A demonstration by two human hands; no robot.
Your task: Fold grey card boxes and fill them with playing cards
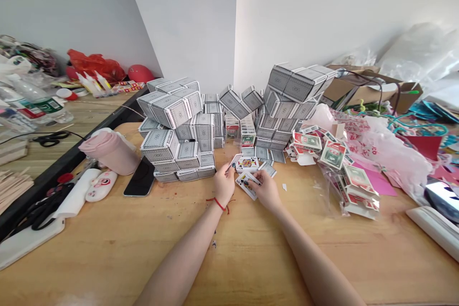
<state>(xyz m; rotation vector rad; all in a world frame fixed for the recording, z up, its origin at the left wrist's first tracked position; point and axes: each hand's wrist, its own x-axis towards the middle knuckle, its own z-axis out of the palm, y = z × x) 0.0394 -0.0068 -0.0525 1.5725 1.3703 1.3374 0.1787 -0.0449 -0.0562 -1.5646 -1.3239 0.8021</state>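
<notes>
My left hand [224,184] pinches a playing card [235,158], held tilted above the table. A red string bracelet [219,204] circles that wrist. My right hand [267,192] has its fingers closed on the edge of a face-up playing card [246,185], low over the tabletop. Just behind lies another face-up picture card [248,164], and several patterned cards [269,168] lie beside it. Beyond my hands stand blocks built from grey-backed playing cards, one stack on the left [179,134] and one on the right [287,100]. Between them sit upright card packs [247,131].
Torn red and green card boxes [333,155] and clear wrappers lie at the right, near a plastic bag [376,141]. On the left are a black phone [140,178], a pink cup [110,150], a white earbud-like case [101,185] and a power strip [32,241].
</notes>
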